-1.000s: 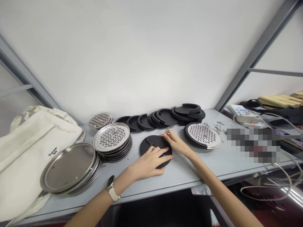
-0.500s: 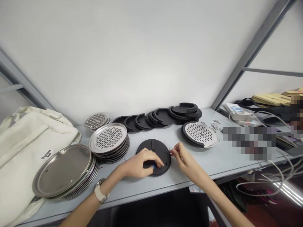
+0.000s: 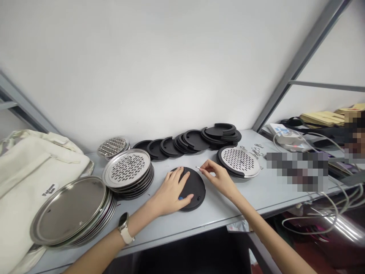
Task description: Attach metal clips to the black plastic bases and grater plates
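Note:
A round black disc [image 3: 196, 186] lies flat on the grey table [image 3: 222, 213] in front of me. My left hand [image 3: 171, 192] rests on its left half, fingers stretched out flat, a watch on the wrist. A small blue spot shows under the thumb. My right hand [image 3: 218, 179] hovers at the disc's upper right edge, thumb and forefinger pinched on a small metal ring [image 3: 197, 167].
Left stand a stack of plain steel plates [image 3: 71, 209], a stack of perforated steel plates [image 3: 127, 169] and a white cloth bag [image 3: 25, 171]. Black rings [image 3: 196, 139] line the back wall. A perforated plate on a black base [image 3: 238, 161], loose metal clips [image 3: 258, 148] and cables lie right.
My left hand has flattened out on the disc after curling over its near edge. My right hand has moved up to the disc's upper right edge with the ring.

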A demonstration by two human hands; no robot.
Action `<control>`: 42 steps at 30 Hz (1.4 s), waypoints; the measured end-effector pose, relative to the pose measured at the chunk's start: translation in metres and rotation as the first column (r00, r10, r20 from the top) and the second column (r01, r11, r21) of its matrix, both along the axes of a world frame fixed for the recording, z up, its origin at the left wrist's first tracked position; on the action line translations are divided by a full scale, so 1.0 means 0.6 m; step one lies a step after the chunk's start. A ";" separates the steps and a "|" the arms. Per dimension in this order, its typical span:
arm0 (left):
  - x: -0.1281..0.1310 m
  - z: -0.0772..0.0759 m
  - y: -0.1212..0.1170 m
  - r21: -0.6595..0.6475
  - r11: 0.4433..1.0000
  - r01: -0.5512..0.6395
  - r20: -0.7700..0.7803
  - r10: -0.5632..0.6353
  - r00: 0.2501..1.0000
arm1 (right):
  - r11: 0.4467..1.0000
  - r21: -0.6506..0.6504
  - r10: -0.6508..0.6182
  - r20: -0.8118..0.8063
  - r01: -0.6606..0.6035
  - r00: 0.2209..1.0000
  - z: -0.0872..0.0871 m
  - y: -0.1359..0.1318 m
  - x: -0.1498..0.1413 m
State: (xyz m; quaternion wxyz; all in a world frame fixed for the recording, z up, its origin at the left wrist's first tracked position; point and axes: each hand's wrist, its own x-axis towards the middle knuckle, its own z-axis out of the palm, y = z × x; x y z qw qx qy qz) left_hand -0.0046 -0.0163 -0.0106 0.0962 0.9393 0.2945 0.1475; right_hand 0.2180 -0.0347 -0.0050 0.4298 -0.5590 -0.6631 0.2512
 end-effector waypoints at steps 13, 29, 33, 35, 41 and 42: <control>-0.010 0.010 0.029 -0.036 0.980 0.195 0.031 -0.194 0.981 | 0.999 0.033 0.015 -0.017 -0.015 1.000 -0.027 0.045 -0.019; -0.017 0.003 0.021 -0.035 0.989 0.147 0.086 -0.143 0.986 | 0.992 -0.126 0.014 -0.099 -0.026 0.995 -0.040 0.048 -0.007; -0.016 0.003 0.021 -0.024 0.988 0.150 0.086 -0.148 0.985 | 0.996 -0.088 0.028 -0.064 -0.034 0.998 -0.040 0.049 -0.009; -0.016 0.004 0.021 -0.023 0.989 0.147 0.088 -0.144 0.986 | 0.996 -0.076 0.032 -0.039 -0.035 0.999 -0.040 0.050 -0.009; -0.015 0.006 0.019 -0.022 0.992 0.126 0.099 -0.124 0.987 | 0.997 -0.054 0.056 0.009 -0.055 0.998 -0.038 0.051 -0.009; -0.015 0.006 0.019 -0.022 0.992 0.122 0.100 -0.120 0.988 | 0.997 -0.052 0.060 0.012 -0.060 0.998 -0.038 0.051 -0.010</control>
